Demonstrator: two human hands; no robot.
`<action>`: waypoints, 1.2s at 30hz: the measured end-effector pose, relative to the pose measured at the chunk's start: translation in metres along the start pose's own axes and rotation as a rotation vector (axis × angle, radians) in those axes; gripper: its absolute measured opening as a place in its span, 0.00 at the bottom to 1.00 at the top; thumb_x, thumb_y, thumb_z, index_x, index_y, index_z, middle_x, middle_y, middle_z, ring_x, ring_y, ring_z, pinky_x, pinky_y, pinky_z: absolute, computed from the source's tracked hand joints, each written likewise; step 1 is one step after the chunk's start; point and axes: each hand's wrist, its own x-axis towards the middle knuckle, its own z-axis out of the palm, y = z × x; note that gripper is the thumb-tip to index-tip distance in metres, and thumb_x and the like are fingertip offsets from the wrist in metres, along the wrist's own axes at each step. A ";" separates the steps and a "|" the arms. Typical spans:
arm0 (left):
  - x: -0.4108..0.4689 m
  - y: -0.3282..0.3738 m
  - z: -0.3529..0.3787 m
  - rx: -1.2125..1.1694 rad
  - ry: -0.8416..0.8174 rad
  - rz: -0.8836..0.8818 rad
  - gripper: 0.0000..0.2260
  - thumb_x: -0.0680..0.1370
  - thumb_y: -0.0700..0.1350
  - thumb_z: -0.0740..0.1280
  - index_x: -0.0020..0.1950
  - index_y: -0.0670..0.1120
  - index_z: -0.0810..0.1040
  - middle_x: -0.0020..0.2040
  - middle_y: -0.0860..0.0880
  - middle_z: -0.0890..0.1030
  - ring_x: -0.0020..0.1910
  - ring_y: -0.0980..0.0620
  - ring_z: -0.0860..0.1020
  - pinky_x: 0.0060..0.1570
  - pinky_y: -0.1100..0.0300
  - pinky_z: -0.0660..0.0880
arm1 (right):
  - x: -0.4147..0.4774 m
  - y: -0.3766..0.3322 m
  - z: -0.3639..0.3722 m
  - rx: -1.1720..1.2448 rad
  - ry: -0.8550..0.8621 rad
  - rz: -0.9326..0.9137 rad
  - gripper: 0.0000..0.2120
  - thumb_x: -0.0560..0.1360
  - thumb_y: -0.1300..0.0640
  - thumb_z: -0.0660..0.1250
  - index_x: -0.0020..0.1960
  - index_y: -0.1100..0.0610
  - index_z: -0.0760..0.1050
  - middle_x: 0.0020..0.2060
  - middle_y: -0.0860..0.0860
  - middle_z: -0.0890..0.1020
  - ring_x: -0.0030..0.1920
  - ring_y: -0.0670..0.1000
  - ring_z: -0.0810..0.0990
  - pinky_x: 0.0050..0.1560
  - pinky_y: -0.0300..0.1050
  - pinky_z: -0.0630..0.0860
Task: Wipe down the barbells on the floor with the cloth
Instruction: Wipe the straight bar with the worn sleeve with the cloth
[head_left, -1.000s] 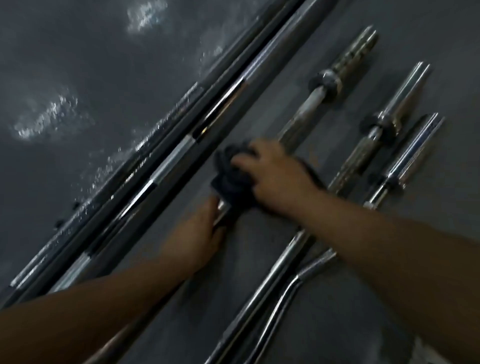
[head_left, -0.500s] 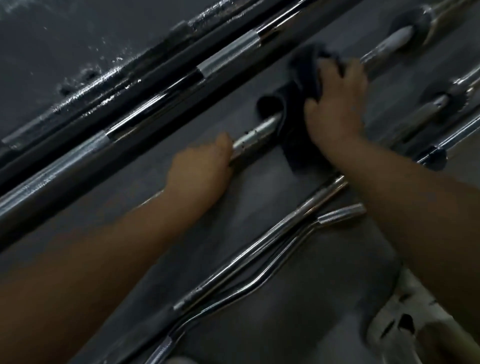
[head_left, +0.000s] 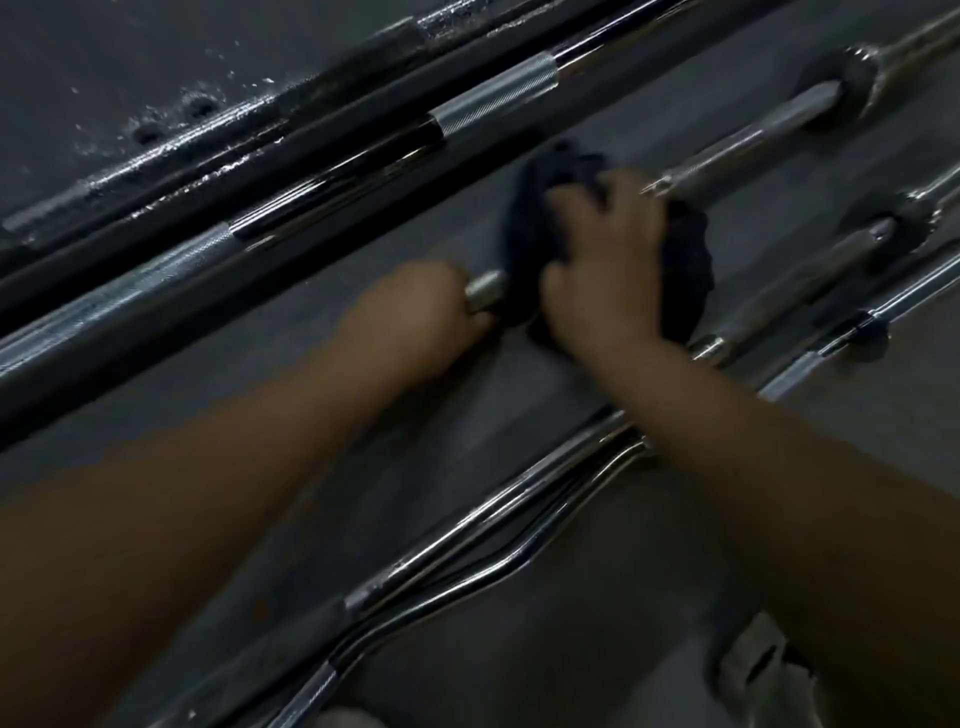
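A short chrome barbell (head_left: 737, 148) lies diagonally across the grey floor, its collar at the upper right. My right hand (head_left: 605, 270) grips a dark cloth (head_left: 535, 228) wrapped round the bar's shaft near the middle of the view. Just left of the cloth, my left hand (head_left: 410, 312) grips the same bar, and a short bare stub of chrome shows between the two hands. The bar's lower left part is hidden under my left forearm.
Long barbells (head_left: 493, 104) lie side by side along the upper left, one with knurled silver sections. Two more short bars (head_left: 810, 270) lie to the right. A straight bar and a curl bar (head_left: 467, 551) run under my right forearm. Pale fabric (head_left: 758, 670) shows at bottom right.
My right hand has slid the cloth back down the bar towards my left hand, after running up towards the collar. The view has shifted closer to the floor.
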 end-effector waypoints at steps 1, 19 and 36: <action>0.008 -0.003 -0.011 -0.155 -0.142 0.024 0.13 0.76 0.51 0.69 0.56 0.46 0.79 0.54 0.40 0.81 0.51 0.43 0.79 0.47 0.55 0.74 | -0.015 -0.016 0.005 0.050 -0.079 -0.134 0.27 0.65 0.63 0.66 0.63 0.52 0.77 0.66 0.60 0.71 0.64 0.64 0.69 0.60 0.49 0.70; -0.036 -0.014 0.008 0.240 0.121 -0.053 0.16 0.77 0.58 0.67 0.55 0.47 0.74 0.51 0.41 0.81 0.46 0.40 0.80 0.38 0.55 0.67 | 0.024 0.050 -0.024 -0.100 0.027 -0.008 0.29 0.67 0.62 0.66 0.69 0.53 0.73 0.68 0.62 0.70 0.66 0.64 0.69 0.65 0.52 0.68; -0.021 -0.040 -0.022 -0.232 -0.210 -0.003 0.21 0.71 0.62 0.71 0.55 0.49 0.80 0.49 0.46 0.84 0.47 0.45 0.82 0.47 0.53 0.78 | -0.036 -0.025 0.005 0.018 -0.276 -0.485 0.29 0.63 0.60 0.65 0.64 0.51 0.77 0.66 0.61 0.73 0.61 0.65 0.73 0.60 0.55 0.73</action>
